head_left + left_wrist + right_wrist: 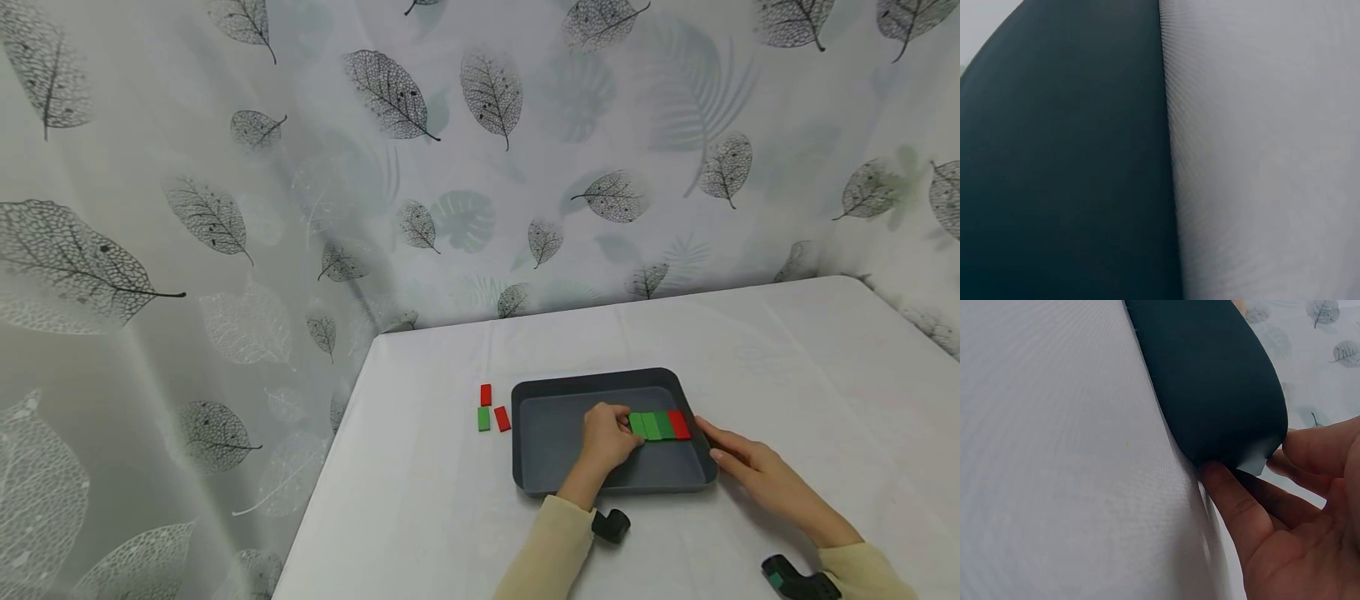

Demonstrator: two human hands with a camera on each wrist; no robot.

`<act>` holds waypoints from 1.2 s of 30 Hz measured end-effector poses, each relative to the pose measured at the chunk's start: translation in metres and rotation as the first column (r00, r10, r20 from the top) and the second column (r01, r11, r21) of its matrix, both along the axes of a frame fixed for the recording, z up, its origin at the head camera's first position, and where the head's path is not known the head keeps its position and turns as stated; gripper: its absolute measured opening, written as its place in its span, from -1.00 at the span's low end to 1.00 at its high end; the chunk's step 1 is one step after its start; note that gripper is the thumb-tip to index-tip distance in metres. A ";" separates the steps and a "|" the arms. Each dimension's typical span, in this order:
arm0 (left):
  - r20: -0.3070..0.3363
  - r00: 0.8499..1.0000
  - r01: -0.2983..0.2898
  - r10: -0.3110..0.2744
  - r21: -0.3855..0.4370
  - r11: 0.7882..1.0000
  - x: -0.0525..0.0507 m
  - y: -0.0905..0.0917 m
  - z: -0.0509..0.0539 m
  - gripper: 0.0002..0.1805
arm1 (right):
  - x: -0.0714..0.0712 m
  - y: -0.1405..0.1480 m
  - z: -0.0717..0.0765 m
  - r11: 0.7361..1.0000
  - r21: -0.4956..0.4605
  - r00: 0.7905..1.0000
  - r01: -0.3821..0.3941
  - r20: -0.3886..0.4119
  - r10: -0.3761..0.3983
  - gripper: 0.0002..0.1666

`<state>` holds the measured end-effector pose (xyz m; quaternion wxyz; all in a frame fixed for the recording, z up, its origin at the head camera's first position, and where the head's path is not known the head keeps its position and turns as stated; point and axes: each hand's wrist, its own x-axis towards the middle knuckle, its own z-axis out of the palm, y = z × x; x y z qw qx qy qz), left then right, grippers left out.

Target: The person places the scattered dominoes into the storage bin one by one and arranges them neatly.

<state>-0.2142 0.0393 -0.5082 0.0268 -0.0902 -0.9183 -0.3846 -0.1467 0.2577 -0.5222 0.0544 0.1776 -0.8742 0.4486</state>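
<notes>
In the head view, my left hand (606,435) is inside the dark grey tray (555,450), its fingertips pinching at the leftmost green tile (637,425) of a short row. These small flat tiles lie side by side, green ones on the left and a red tile (679,424) at the right end. The fingers partly cover the row's left end. My right hand (761,471) holds the tray's right edge, with thumb and fingers set against its outer wall (1222,381) in the right wrist view. Only the tray wall (1066,150) and white cloth show in the left wrist view.
Left of the tray, two red tiles (486,395) and a green tile (483,418) lie loose on the white-covered table (420,467). A leaf-patterned curtain (525,208) rises behind the table and on the left.
</notes>
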 end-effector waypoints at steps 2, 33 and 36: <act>-0.008 1.000 0.003 -0.003 -0.014 1.000 0.000 0.000 0.000 -0.53 | 0.000 0.000 0.000 1.000 0.011 1.000 0.008 0.015 -0.008 -0.43; -0.410 0.896 0.063 0.172 0.500 0.864 -0.006 -0.118 0.066 -0.61 | 0.000 -0.001 -0.002 1.000 0.028 1.000 0.004 0.025 -0.004 -0.43; -0.285 0.926 -0.069 0.248 0.518 0.853 -0.013 -0.166 0.062 -0.55 | 0.000 0.000 -0.001 1.000 0.030 0.999 -0.008 0.036 0.007 -0.42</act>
